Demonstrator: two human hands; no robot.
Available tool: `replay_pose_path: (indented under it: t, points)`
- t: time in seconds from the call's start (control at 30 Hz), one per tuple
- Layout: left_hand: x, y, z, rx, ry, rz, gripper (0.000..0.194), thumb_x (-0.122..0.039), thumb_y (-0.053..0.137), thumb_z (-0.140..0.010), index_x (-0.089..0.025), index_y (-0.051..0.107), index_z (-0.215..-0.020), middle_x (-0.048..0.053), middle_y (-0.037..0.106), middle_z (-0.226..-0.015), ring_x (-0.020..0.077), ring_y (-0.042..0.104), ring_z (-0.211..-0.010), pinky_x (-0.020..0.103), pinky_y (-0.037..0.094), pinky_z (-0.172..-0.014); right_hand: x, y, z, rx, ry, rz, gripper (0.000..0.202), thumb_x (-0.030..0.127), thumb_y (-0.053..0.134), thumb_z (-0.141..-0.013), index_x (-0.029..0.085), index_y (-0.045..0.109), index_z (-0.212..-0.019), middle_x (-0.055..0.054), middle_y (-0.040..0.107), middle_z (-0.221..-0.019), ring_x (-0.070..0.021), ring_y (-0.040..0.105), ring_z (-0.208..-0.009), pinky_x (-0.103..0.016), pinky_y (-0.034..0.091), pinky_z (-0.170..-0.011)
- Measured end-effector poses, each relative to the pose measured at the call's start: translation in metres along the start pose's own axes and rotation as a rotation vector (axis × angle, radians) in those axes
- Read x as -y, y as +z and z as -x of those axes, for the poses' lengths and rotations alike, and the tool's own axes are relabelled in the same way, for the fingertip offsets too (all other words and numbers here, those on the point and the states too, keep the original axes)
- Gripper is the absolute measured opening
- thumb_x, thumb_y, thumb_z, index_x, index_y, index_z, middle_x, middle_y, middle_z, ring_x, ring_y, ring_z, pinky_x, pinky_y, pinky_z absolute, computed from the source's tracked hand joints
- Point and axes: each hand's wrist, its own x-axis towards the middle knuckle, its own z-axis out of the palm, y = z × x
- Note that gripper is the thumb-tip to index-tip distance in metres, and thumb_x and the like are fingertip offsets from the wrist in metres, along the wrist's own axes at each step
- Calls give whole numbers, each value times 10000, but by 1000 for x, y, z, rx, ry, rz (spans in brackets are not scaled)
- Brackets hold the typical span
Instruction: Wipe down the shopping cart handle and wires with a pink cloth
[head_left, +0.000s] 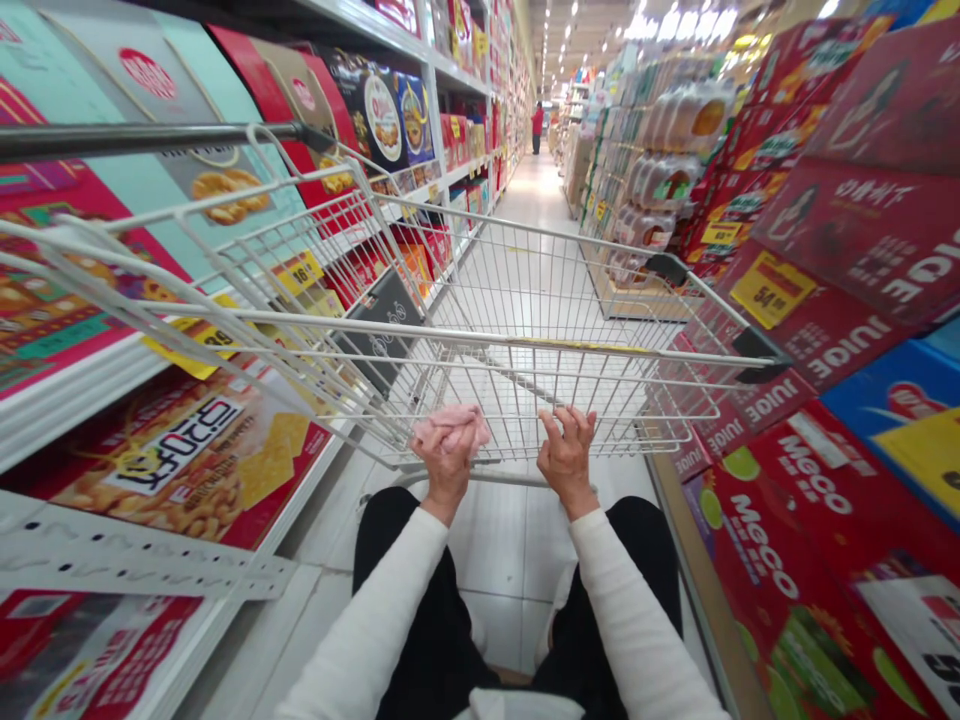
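I have my left hand [448,455] closed around a pink cloth [452,425] against the near end of the cart [525,345], my right hand [566,455] gripping beside it; I'd press evenly along the wire.

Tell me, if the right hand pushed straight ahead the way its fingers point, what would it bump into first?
The right hand already has its fingers on the near wire wall of the shopping cart, so the wire comes first. Beyond it, the basket looks free up to the far wire wall, though depth is hard to judge.
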Motion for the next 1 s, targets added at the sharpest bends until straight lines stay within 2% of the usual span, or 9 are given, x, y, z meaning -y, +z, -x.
replay_pose_path:
  t: [0.17,0.23,0.4,0.5,0.63,0.77,0.8,0.87,1.0]
  points:
    - [-6,-7,45,228,78,42,309,-313,501,-1049,-291,807,-1013,89,712,-993,214,651,-996,388,456,-907,-7,-5,1,-6,-25,14,634,-7,486,-751,242,648,-1310,-93,601,-1266,-270,464,-1344,-658,238,-1288]
    - [-5,-9,48,215,121,1,337,-308,476,-1057,-300,807,-993,74,713,-968,198,646,-984,368,460,-891,-10,-8,1,-5,-40,27,615,-11,478,-765,239,648,-1301,-92,604,-1261,-263,471,-1339,-648,246,-1288]
    - [-6,-6,10,-81,56,-110,249,-326,555,-1019,-247,789,-988,89,625,-974,233,580,-1010,434,415,-917,-15,-12,2,-6,-66,28,616,-12,471,-769,236,642,-1306,-93,607,-1256,-259,475,-1340,-645,239,-1291]
    - [-11,-7,-8,-129,78,-109,196,-297,585,-1003,-257,776,-1028,85,594,-1026,225,564,-1021,427,401,-925,-18,-12,4,-7,-59,13,645,-7,471,-755,253,638,-1322,-85,604,-1263,-254,477,-1337,-640,228,-1295]
    - [-13,-20,-17,-136,186,-92,174,-242,602,-991,-285,764,-1036,52,563,-1002,197,543,-971,396,384,-924,-22,-18,3,10,-57,15,648,-6,473,-759,259,635,-1328,-81,613,-1261,-246,489,-1332,-614,258,-1291]
    - [-21,-30,-35,-307,-80,-82,195,-303,570,-1000,-222,739,-1053,88,483,-1103,241,489,-1097,444,408,-995,-17,-27,-1,16,-43,24,600,-11,467,-785,247,643,-1297,-84,631,-1247,-250,505,-1316,-602,324,-1259]
    - [-27,-29,-41,-318,-143,-62,223,-315,540,-1012,-209,730,-1057,94,470,-1115,243,481,-1109,453,416,-1008,-12,-29,-2,7,-32,29,589,-12,465,-787,238,644,-1289,-91,629,-1250,-256,506,-1316,-606,341,-1246]
    - [-42,-23,-48,-283,-177,-21,261,-324,497,-1029,-196,722,-1062,100,465,-1122,239,476,-1103,453,430,-1011,1,-34,-6,-55,5,52,592,-10,467,-776,219,635,-1296,-112,615,-1265,-275,508,-1323,-626,358,-1224]
    - [-67,-11,-49,-205,-58,-1,218,-281,539,-1009,-213,740,-1061,103,475,-1136,241,457,-1075,454,421,-1002,38,-44,-32,-293,23,89,682,13,493,-749,236,571,-1389,-135,583,-1312,-308,542,-1309,-653,347,-1207]
